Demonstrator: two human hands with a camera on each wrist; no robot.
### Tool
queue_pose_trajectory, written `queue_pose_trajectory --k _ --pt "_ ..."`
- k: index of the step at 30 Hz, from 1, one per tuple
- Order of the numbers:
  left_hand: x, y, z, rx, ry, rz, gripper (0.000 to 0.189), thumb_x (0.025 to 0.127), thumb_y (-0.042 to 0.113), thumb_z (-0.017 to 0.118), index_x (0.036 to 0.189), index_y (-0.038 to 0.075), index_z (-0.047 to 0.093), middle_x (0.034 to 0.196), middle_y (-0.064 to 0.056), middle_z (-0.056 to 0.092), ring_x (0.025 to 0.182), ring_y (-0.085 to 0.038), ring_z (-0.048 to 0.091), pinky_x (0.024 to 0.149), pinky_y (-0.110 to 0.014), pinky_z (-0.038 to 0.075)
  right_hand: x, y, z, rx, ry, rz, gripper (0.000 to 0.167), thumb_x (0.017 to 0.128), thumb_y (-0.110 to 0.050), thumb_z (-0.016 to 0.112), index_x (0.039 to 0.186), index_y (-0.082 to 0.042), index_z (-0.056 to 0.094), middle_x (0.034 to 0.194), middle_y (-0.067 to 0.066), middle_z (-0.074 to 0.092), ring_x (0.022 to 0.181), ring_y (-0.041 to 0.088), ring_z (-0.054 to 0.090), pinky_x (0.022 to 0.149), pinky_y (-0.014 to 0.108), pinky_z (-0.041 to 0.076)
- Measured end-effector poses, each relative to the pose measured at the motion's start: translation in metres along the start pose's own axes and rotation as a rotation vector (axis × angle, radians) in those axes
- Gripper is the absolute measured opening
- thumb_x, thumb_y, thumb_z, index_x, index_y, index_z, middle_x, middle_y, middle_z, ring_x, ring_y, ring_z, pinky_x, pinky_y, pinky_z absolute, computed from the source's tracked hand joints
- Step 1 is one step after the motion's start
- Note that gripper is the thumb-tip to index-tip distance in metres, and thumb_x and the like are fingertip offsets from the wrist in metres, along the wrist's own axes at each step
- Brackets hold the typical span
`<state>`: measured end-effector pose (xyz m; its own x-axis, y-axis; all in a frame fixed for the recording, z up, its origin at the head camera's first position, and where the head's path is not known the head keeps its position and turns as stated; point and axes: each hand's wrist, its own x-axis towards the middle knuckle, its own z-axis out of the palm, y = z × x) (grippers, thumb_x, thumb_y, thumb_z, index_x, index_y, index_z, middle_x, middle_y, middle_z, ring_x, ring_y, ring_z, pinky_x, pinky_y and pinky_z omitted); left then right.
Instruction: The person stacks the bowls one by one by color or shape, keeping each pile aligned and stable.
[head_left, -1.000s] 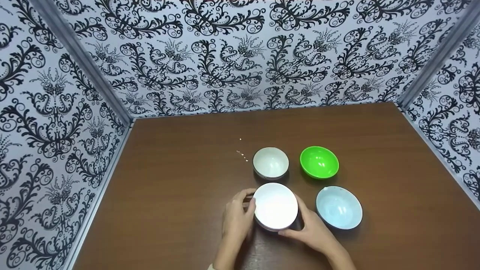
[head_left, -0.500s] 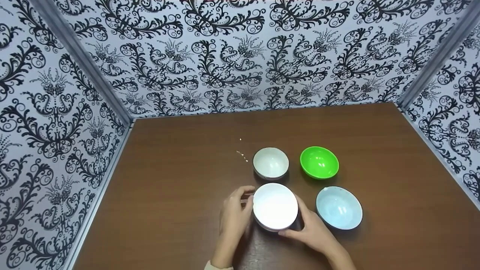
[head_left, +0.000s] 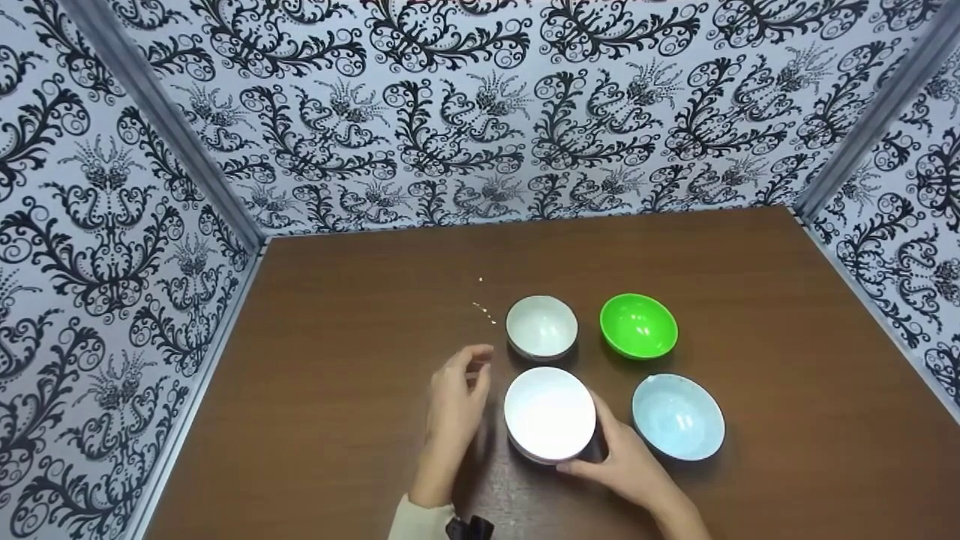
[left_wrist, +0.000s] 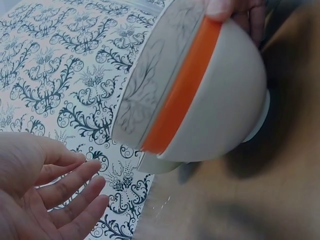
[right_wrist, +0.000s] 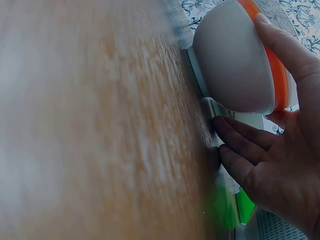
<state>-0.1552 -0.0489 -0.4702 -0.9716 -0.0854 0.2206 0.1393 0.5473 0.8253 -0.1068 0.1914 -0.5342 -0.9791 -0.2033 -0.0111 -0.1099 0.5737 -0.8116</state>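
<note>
A stack of nested bowls stands on the table, with a white bowl (head_left: 550, 414) uppermost. Seen from the left wrist, its leaf-patterned wall (left_wrist: 145, 90) rises above an orange band (left_wrist: 182, 90), and a plain white bowl (left_wrist: 225, 95) is outermost at the bottom. My right hand (head_left: 628, 459) grips the right side of the stack, its thumb pressed on the orange band in the right wrist view. My left hand (head_left: 454, 401) is apart from the stack, to its left, fingers loosely bent and holding nothing.
Behind the stack sits a grey-white bowl (head_left: 541, 327), with a green bowl (head_left: 638, 326) to its right. A light blue bowl (head_left: 678, 417) stands close to my right hand. Small white specks (head_left: 484, 309) mark the brown table (head_left: 337, 360); patterned walls (head_left: 480, 112) enclose it.
My left hand has let go of the stack and moved left and slightly away from me. The right hand and all the bowls are practically where they were.
</note>
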Motion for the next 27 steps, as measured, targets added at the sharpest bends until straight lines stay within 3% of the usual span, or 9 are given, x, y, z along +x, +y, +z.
queue_pose_trajectory --k 7,11,14,19,21,25,27 --pt "0.009 -0.004 -0.001 0.035 0.020 0.009 0.026 0.094 0.009 0.065 0.119 0.012 0.069 0.126 -0.009 0.068 0.116 -0.029 0.062 0.086 -0.037 0.059 -0.001 -0.002 0.000 0.009 0.009 0.003 0.116 0.068 -0.050 0.088 0.157 -0.011 0.027 0.149 0.013 0.052 0.135 0.032 0.051 0.111 0.059 0.039" --pt "0.015 -0.009 0.002 0.038 0.043 0.016 0.028 0.091 0.009 0.067 0.120 0.011 0.068 0.132 -0.010 0.063 0.123 -0.033 0.057 0.098 -0.046 0.052 -0.002 -0.003 0.000 0.004 0.004 0.005 0.115 0.068 -0.049 0.088 0.157 -0.010 0.026 0.149 0.015 0.051 0.136 0.034 0.050 0.111 0.060 0.038" --pt "0.019 -0.013 0.004 -0.003 0.055 0.013 0.031 0.091 0.008 0.068 0.121 0.007 0.066 0.136 -0.014 0.060 0.128 -0.037 0.054 0.107 -0.052 0.044 -0.002 -0.002 0.000 -0.004 0.001 0.012 0.115 0.069 -0.049 0.088 0.157 -0.010 0.026 0.149 0.015 0.051 0.136 0.035 0.050 0.111 0.060 0.038" --pt "0.026 -0.021 0.006 -0.151 0.024 -0.066 0.039 0.092 0.008 0.066 0.129 0.001 0.058 0.142 -0.022 0.050 0.134 -0.042 0.048 0.101 -0.055 0.051 -0.001 -0.002 0.000 -0.009 -0.003 0.016 0.116 0.069 -0.050 0.088 0.158 -0.011 0.025 0.150 0.015 0.050 0.137 0.034 0.049 0.111 0.060 0.038" --pt "0.028 -0.024 0.007 -0.176 0.016 -0.100 0.042 0.092 0.009 0.066 0.132 0.000 0.056 0.142 -0.024 0.049 0.134 -0.044 0.047 0.101 -0.056 0.051 -0.001 -0.002 0.000 -0.009 -0.005 0.015 0.116 0.069 -0.050 0.088 0.158 -0.011 0.025 0.150 0.015 0.050 0.137 0.034 0.049 0.112 0.060 0.038" --pt "0.034 -0.031 0.008 -0.189 0.018 -0.108 0.045 0.091 0.011 0.066 0.133 -0.002 0.054 0.140 -0.026 0.052 0.134 -0.044 0.047 0.110 -0.058 0.040 0.000 -0.001 0.000 -0.010 -0.006 0.015 0.116 0.069 -0.050 0.087 0.158 -0.011 0.025 0.150 0.015 0.050 0.137 0.034 0.048 0.112 0.060 0.038" --pt "0.036 -0.034 0.009 -0.228 0.004 -0.110 0.046 0.092 0.010 0.065 0.135 -0.004 0.053 0.140 -0.028 0.052 0.132 -0.046 0.049 0.110 -0.058 0.040 0.000 -0.001 0.000 -0.011 -0.006 0.018 0.116 0.069 -0.051 0.087 0.158 -0.011 0.025 0.150 0.015 0.050 0.137 0.034 0.048 0.112 0.060 0.038"
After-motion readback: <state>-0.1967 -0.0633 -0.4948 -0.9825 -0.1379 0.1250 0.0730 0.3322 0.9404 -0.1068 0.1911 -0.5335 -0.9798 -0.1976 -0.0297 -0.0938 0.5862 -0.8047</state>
